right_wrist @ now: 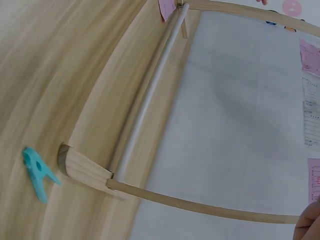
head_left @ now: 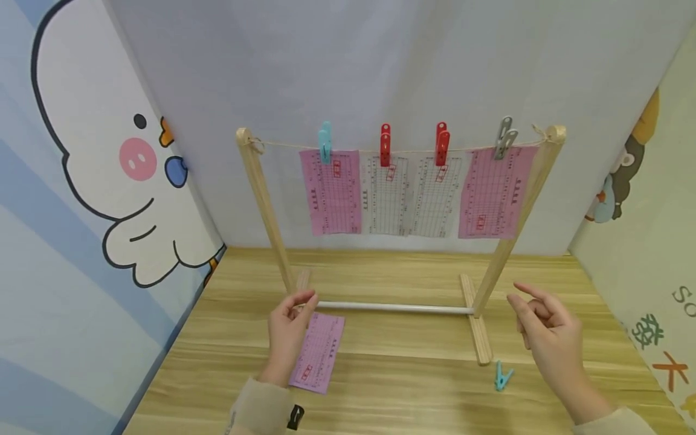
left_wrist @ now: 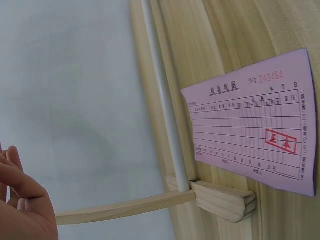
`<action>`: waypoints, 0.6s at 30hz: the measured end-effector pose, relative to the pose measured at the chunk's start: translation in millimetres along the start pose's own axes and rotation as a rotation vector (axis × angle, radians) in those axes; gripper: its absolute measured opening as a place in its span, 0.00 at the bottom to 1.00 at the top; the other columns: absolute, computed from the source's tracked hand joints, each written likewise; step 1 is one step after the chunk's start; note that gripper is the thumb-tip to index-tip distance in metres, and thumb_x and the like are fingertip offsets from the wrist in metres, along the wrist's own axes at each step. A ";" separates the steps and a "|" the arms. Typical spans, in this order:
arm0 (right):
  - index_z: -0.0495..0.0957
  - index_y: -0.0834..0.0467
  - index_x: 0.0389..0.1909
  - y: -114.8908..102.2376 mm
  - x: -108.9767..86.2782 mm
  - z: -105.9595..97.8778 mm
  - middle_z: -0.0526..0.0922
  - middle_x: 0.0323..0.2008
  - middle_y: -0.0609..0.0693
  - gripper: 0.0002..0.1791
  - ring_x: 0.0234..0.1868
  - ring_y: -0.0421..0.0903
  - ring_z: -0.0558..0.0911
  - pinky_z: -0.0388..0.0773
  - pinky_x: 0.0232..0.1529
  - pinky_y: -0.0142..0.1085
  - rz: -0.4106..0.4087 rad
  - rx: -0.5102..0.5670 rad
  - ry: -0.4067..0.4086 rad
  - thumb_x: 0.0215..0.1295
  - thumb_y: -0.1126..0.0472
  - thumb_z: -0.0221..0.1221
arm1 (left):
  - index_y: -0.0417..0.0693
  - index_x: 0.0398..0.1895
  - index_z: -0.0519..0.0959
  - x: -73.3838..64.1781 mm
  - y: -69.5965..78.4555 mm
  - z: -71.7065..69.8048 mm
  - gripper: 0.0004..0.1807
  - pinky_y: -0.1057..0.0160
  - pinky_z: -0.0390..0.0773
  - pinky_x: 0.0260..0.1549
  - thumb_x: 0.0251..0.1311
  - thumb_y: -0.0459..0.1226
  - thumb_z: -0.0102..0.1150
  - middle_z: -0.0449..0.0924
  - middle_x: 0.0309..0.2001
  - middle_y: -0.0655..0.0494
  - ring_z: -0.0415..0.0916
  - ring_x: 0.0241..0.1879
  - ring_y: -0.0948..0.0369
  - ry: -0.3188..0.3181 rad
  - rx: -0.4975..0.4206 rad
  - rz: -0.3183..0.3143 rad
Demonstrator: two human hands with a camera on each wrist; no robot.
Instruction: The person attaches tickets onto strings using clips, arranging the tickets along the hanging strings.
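Observation:
My left hand (head_left: 288,332) hovers beside the left foot of a wooden rack, its fingers loosely bent and holding nothing. A pink receipt slip (head_left: 319,353) lies flat on the table just right of it; in the left wrist view the slip (left_wrist: 250,125) is apart from the hand (left_wrist: 25,200). Out to the right of the rack, my right hand (head_left: 551,338) is in the air with loosely curled fingers and nothing in them. Below and left of it, a turquoise clothes peg (head_left: 501,377) lies on the table. Only a bit of that hand (right_wrist: 307,227) enters the right wrist view.
A string (head_left: 283,144) spans the rack's wooden posts (head_left: 266,205). From it hang pink slips (head_left: 334,199) and white slips (head_left: 387,202), under turquoise, red and grey pegs (head_left: 385,145). A white rod (head_left: 391,307) joins the feet. Cartoon-printed walls (head_left: 92,109) flank the table.

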State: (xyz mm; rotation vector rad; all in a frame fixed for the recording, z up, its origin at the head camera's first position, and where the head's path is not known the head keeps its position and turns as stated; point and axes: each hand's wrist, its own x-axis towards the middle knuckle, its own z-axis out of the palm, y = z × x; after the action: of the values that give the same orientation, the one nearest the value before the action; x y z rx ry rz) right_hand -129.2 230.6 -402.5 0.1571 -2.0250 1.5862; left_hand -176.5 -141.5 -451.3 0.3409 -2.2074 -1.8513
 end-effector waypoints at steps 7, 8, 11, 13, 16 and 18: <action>0.80 0.44 0.45 14.5 -19.2 -4.1 0.70 0.12 0.41 0.21 0.07 0.35 0.60 0.54 0.09 0.37 0.123 -0.017 0.065 0.69 0.75 0.54 | 0.41 0.48 0.83 -5.5 -17.3 -1.2 0.13 0.73 0.64 0.16 0.62 0.37 0.65 0.83 0.43 0.49 0.62 0.18 0.70 0.005 0.018 -0.035; 0.80 0.45 0.45 16.4 -21.3 -4.1 0.70 0.12 0.42 0.20 0.07 0.35 0.60 0.53 0.08 0.37 0.142 -0.008 0.077 0.69 0.75 0.54 | 0.41 0.48 0.83 -6.1 -20.0 -1.6 0.14 0.73 0.65 0.17 0.62 0.37 0.65 0.82 0.43 0.50 0.63 0.19 0.70 0.005 0.016 -0.048; 0.81 0.46 0.44 22.3 -26.3 -4.4 0.70 0.12 0.43 0.17 0.07 0.35 0.59 0.52 0.08 0.38 0.197 -0.002 0.109 0.69 0.73 0.55 | 0.42 0.49 0.83 -7.7 -28.5 -3.0 0.14 0.73 0.66 0.18 0.63 0.38 0.65 0.82 0.44 0.51 0.64 0.20 0.71 0.008 0.015 -0.098; 0.81 0.47 0.44 27.2 -29.0 -5.1 0.70 0.11 0.43 0.14 0.07 0.36 0.59 0.51 0.08 0.38 0.243 0.012 0.133 0.69 0.71 0.56 | 0.42 0.50 0.82 -9.7 -33.5 -3.8 0.14 0.74 0.67 0.20 0.63 0.38 0.64 0.81 0.46 0.50 0.64 0.21 0.71 0.007 0.019 -0.120; 0.82 0.46 0.44 36.4 -34.9 -7.0 0.70 0.11 0.43 0.11 0.07 0.36 0.60 0.52 0.09 0.38 0.321 0.005 0.158 0.70 0.66 0.58 | 0.42 0.51 0.82 -14.3 -40.2 -3.9 0.15 0.73 0.69 0.21 0.64 0.38 0.63 0.82 0.47 0.49 0.66 0.22 0.70 0.003 0.026 -0.151; 0.81 0.45 0.43 43.8 -40.1 -8.1 0.70 0.11 0.43 0.09 0.07 0.36 0.60 0.53 0.08 0.37 0.382 -0.014 0.175 0.70 0.63 0.58 | 0.41 0.51 0.82 -17.7 -45.6 -3.3 0.15 0.73 0.70 0.21 0.63 0.38 0.64 0.82 0.47 0.49 0.66 0.22 0.69 0.006 0.030 -0.165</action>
State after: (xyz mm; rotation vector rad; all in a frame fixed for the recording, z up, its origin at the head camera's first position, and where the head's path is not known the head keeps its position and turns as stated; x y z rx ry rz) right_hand -111.1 241.4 -458.6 -0.3829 -2.0097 1.7391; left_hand -157.5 -146.6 -496.2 0.5488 -2.2658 -1.8967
